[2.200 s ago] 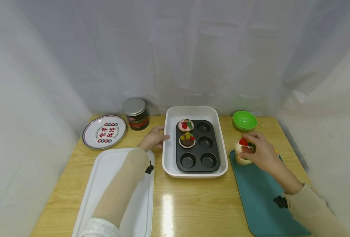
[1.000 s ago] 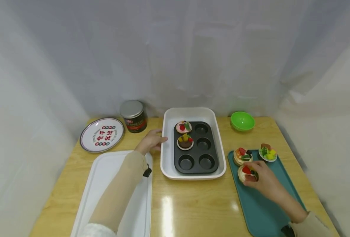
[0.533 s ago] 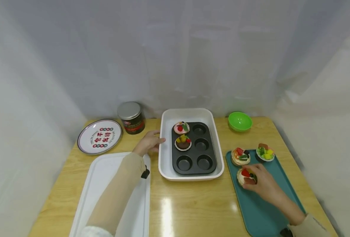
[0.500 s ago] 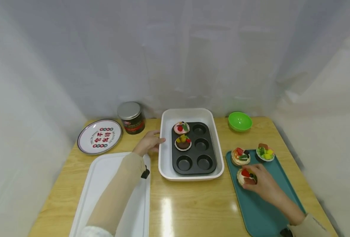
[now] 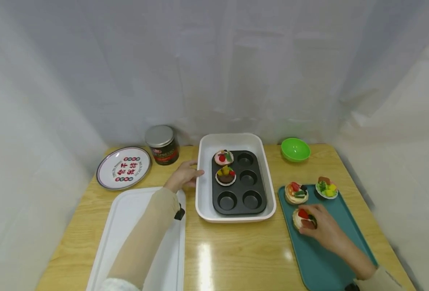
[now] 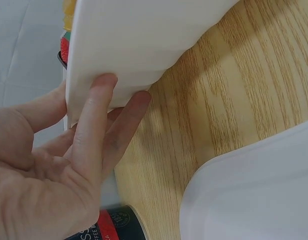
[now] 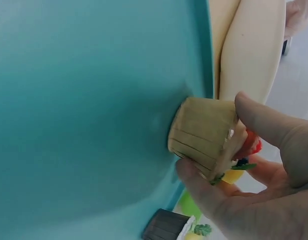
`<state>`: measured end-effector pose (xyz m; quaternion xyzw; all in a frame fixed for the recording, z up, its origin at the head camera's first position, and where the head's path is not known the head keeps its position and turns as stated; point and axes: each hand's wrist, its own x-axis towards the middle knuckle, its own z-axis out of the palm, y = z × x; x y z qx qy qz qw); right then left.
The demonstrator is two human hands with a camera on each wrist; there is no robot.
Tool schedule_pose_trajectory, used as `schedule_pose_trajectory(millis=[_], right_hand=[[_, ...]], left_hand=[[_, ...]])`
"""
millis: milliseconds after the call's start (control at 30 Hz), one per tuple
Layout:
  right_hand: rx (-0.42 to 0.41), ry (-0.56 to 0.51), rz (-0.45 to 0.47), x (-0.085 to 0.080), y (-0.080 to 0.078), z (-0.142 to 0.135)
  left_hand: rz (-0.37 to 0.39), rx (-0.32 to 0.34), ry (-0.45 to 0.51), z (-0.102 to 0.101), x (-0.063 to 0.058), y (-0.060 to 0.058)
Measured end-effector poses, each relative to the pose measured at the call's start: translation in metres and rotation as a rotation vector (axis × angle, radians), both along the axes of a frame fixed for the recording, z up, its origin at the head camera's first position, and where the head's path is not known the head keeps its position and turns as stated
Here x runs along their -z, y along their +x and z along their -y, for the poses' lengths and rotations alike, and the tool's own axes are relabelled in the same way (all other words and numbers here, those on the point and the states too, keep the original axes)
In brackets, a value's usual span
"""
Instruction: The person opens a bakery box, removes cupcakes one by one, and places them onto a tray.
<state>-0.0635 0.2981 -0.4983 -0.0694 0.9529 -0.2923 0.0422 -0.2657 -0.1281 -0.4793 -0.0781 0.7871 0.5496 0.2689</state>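
My left hand (image 5: 184,175) holds the left wall of a white rectangular basin (image 5: 205,204); in the left wrist view its thumb is at the rim and its fingers lie against the outer side. Inside the basin is a black muffin tin (image 5: 239,198). Two of its cups carry a pink-topped tart (image 5: 223,157) and a chocolate tart (image 5: 226,176). On the teal tray (image 5: 331,262) my right hand (image 5: 321,228) pinches a cream-topped cupcake (image 7: 201,132) with red fruit, its base at the tray surface. Another fruit cupcake (image 5: 296,193) and a dark-cased one (image 5: 327,188) stand behind it.
A white tray (image 5: 167,258) lies under my left forearm. Along the back stand a printed plate (image 5: 123,168), a coffee tin (image 5: 162,145) and a green bowl (image 5: 295,150). Pale sheeting (image 5: 214,72) closes off the back and sides of the wooden table (image 5: 236,258).
My right hand has brought the cupcake from the tray's far left corner toward me, down onto the tray in front of the other fruit cupcake. The left hand stays on the basin.
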Motion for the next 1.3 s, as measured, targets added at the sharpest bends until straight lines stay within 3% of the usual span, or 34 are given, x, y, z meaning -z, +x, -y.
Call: schedule_pose_trajectory(millis=[133, 300, 433, 533, 700, 1000, 1300], right_hand=[[-0.024, 0.000, 0.021, -0.008, -0.002, -0.002], [-0.005, 0.009, 0.044, -0.039, -0.012, 0.003], [0.002, 0.014, 0.021, -0.064, -0.030, 0.018], [0.005, 0.006, 0.025, -0.074, -0.050, 0.032], [-0.019, -0.041, 0.011, -0.078, -0.083, 0.056], [-0.031, -0.033, 0.045, -0.071, -0.129, 0.094], [-0.061, 0.036, 0.078, -0.068, -0.151, 0.131]], left_hand=[[-0.003, -0.004, 0.001, 0.001, 0.002, 0.000], [-0.008, -0.011, 0.012, 0.002, 0.000, 0.001], [-0.019, -0.010, 0.019, 0.001, -0.002, 0.003], [-0.028, -0.006, 0.014, 0.001, -0.002, 0.003], [-0.025, -0.007, 0.004, 0.002, 0.000, 0.002], [-0.031, 0.001, 0.020, 0.002, -0.001, 0.004], [-0.022, -0.004, 0.021, -0.001, -0.005, 0.006]])
